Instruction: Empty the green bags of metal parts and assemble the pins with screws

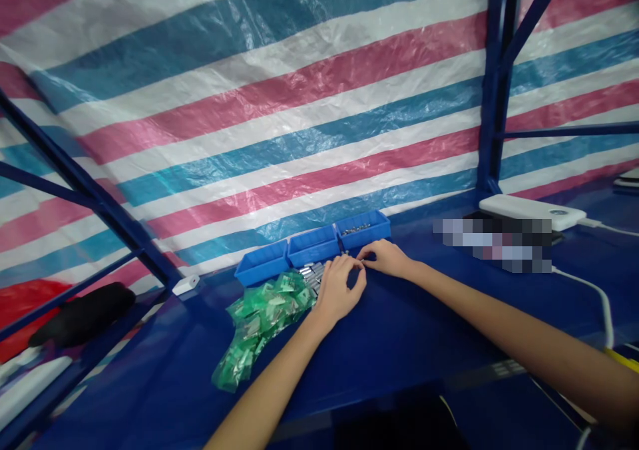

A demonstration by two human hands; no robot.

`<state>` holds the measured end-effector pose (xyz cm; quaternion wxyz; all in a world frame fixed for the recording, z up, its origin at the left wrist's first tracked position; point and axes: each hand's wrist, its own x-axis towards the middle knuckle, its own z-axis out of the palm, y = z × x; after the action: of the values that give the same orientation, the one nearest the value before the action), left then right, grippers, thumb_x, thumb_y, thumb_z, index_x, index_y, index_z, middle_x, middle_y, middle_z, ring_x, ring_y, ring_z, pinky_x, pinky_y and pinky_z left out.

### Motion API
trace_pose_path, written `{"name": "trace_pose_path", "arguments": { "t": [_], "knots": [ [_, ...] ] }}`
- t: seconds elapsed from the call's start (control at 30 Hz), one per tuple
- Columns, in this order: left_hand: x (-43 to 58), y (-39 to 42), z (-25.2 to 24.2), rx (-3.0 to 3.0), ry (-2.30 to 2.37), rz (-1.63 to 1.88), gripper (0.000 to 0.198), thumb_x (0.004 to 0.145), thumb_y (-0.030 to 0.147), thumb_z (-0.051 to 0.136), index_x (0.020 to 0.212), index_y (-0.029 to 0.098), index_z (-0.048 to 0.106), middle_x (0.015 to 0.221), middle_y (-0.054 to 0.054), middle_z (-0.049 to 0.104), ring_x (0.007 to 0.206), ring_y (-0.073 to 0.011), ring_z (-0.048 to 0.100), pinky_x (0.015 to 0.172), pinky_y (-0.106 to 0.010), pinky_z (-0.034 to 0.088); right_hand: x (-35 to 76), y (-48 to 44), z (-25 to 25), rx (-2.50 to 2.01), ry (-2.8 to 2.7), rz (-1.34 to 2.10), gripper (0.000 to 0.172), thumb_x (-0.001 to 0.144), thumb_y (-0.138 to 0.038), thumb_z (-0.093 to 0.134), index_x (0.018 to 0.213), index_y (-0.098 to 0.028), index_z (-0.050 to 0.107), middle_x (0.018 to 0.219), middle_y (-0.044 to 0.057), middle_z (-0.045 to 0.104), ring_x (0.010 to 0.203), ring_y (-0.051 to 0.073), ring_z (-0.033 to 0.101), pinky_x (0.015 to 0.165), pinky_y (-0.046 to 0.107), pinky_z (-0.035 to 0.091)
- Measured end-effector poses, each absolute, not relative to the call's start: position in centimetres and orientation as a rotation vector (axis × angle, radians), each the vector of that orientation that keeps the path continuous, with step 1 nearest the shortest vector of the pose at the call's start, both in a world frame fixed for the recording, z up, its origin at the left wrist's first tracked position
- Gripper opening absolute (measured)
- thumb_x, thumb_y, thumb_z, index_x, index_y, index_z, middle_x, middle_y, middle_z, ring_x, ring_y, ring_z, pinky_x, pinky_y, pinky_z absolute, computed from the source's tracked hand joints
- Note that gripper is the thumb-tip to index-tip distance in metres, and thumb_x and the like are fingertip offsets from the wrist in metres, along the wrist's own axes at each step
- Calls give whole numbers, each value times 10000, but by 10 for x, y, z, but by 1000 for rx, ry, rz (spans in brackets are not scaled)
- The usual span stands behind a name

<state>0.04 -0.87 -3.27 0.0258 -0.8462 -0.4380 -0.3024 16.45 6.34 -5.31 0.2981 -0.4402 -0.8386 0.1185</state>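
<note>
My left hand [340,286] and my right hand [383,258] meet fingertip to fingertip over the blue table, just in front of the blue bins. Both hands are closed in a pinch, and whatever lies between the fingertips is too small to name. Beside my left hand is a pile of silvery metal pieces [310,275], partly hidden by that hand. Left of it lies a heap of small green plastic packets [269,309]. Small metal parts [355,229] lie in the right blue bin [369,238]; the middle bin [314,251] and left bin [262,270] stand beside it.
A white power bank [532,212] with a cable lies at the right, by a blurred-out patch. A small white device [186,285] sits by the left frame post. Blue metal posts [492,90] and a striped plastic sheet [299,104] bound the table's back.
</note>
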Motion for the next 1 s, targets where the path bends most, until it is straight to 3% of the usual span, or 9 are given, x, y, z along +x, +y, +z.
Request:
{"name": "trace_pose_path", "arguments": {
  "t": [0.17, 0.4, 0.6, 0.87, 1.0],
  "knots": [
    [-9, 0, -32, -2551, -1476, -1113, 206, 878, 260, 385, 805, 205, 570, 834, -5, 603, 840, -164, 536, 799, -330, 347, 164, 66, -55, -1174, -2215, 323, 202, 725, -181, 568, 846, -267, 706, 857, -19, 718, 818, 168, 654, 699, 250, 473],
    [-15, 2, -32, -2644, -1450, -1674, 275, 884, 313, 358, 797, 178, 581, 813, -37, 594, 790, -159, 554, 720, -276, 416, 164, 66, -55, -1152, -2229, 343, 199, 739, -190, 564, 850, -269, 708, 859, -21, 721, 815, 169, 659, 703, 252, 482],
    [-15, -4, -33, -2842, -1278, -1657, 300, 857, 363, 327, 853, 178, 563, 854, -60, 568, 814, -181, 531, 755, -303, 415, 164, 67, -55, -1166, -2227, 336, 216, 725, -167, 565, 853, -263, 709, 856, -17, 719, 818, 167, 657, 707, 245, 480],
    [-15, -5, -36, -2722, -1243, -1599, 434, 859, 447, 200, 782, 187, 539, 821, -82, 557, 785, -197, 514, 744, -339, 417, 164, 66, -55, -1160, -2216, 350, 210, 723, -157, 565, 840, -254, 710, 859, -6, 718, 814, 174, 657, 694, 257, 482],
    [-16, -9, -36, -2673, -1120, -1462, 349, 842, 411, 272, 775, 200, 543, 834, -76, 572, 829, -208, 517, 808, -369, 388, 165, 66, -55, -1154, -2213, 341, 201, 725, -161, 568, 831, -255, 709, 862, -8, 716, 823, 176, 656, 686, 256, 483]
  ]
}}
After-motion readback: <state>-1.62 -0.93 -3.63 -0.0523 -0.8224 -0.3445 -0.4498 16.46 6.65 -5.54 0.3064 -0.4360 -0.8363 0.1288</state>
